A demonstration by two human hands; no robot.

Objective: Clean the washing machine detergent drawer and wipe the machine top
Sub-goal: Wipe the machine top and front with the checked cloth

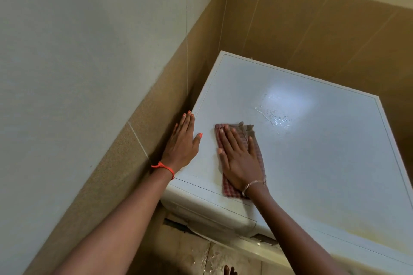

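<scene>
The white washing machine top (312,163) fills the right half of the view. A red checked cloth (243,131) lies flat on its near left part. My right hand (239,161) presses down on the cloth with straight, spread fingers. My left hand (183,140) rests flat on the machine's left edge, fingers straight and pointing away from me. A wet patch (274,116) glistens on the top beyond the cloth. The detergent drawer front (214,216) shows at the machine's near left corner, below my right wrist.
A tiled wall (138,140) runs close along the machine's left side, and another tiled wall (312,35) stands behind it. Wet floor tiles (201,257) show below the machine's front. The machine's right edge (393,140) borders a narrow gap.
</scene>
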